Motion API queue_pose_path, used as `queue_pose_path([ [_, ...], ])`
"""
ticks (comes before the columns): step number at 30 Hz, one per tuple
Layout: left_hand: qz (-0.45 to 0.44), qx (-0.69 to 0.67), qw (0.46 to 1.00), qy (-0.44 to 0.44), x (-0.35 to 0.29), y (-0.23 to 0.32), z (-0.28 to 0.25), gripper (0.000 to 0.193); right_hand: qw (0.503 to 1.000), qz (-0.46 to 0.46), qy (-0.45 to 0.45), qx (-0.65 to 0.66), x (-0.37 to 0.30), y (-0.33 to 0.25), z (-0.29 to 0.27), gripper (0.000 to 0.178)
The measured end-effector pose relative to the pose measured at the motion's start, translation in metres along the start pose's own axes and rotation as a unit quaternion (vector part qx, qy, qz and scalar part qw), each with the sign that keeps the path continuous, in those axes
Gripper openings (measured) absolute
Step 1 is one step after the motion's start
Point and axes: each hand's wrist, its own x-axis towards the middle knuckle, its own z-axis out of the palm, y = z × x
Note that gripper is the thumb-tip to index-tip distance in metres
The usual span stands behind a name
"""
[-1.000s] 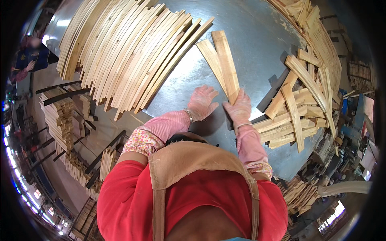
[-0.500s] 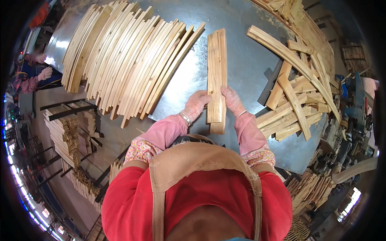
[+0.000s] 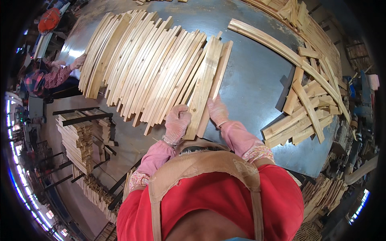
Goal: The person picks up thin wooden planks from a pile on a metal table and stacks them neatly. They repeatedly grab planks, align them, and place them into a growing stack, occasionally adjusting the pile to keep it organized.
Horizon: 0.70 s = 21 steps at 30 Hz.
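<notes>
Two pale wooden slats (image 3: 204, 86) lean at a slant against the right end of a long row of similar slats (image 3: 150, 68) on the metal table. My left hand (image 3: 178, 123), in a pinkish glove, curls its fingers at the near left edge of these two slats. On their other side, my right hand (image 3: 218, 111), gloved too and slightly blurred, grips the outer slat near its lower end. Its fingertips are partly hidden by the wood.
A loose heap of wooden pieces (image 3: 311, 114) lies on the right of the metal table (image 3: 257, 76), with long curved strips (image 3: 281, 48) across it. Stacked slats (image 3: 76, 140) stand on a black rack at lower left. Another person's gloved hand (image 3: 78, 61) touches the row's far left end.
Both my hands have moved the two slats left, from the bare table to the row's right end, tilting them. The other person's hand has reached the row.
</notes>
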Motion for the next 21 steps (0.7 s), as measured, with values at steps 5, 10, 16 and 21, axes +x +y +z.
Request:
queue_pose_path([
  [5,0.019,-0.163,0.986,-0.04,0.018,0.015,0.002,0.03,0.955,0.017,-0.128,0.268,0.024,-0.013,0.05,0.059],
  [10,0.007,-0.149,0.986,-0.069,0.041,0.012,0.012,0.029,0.851,-0.015,-0.181,0.494,0.024,-0.013,-0.004,0.063],
  [16,0.007,-0.04,0.992,-0.12,0.046,0.045,0.046,0.032,0.867,-0.079,-0.115,0.478,0.015,-0.012,-0.04,0.064],
  [21,0.138,0.173,0.968,-0.117,0.074,0.047,0.051,0.036,0.898,-0.057,-0.126,0.418,0.041,0.009,-0.092,0.065],
])
